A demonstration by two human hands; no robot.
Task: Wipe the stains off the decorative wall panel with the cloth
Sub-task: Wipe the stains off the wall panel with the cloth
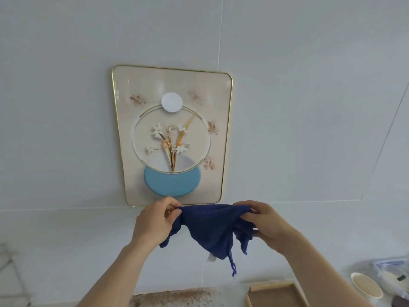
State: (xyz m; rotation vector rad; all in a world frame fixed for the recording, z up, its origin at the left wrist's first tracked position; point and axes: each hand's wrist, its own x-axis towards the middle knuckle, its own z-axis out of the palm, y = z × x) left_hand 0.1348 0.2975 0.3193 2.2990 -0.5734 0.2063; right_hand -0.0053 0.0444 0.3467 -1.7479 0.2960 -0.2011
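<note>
The decorative wall panel (172, 89) hangs on the white wall, gold-rimmed, with a flower picture, a white disc and a blue disc. Brownish smudges (137, 99) dot its surface around the ring. Just below its bottom edge, a dark blue cloth (210, 227) is stretched between both hands and sags in the middle. My left hand (155, 220) pinches the cloth's left corner. My right hand (263, 220) grips its right side. The cloth does not touch the panel.
Below, a counter holds a wooden tray (274, 293), a cream cup (366, 285) and a clear plastic container (391, 269) at the right. A speckled brown surface (177, 296) lies at the bottom centre. A metal rack (11, 271) stands at the far left.
</note>
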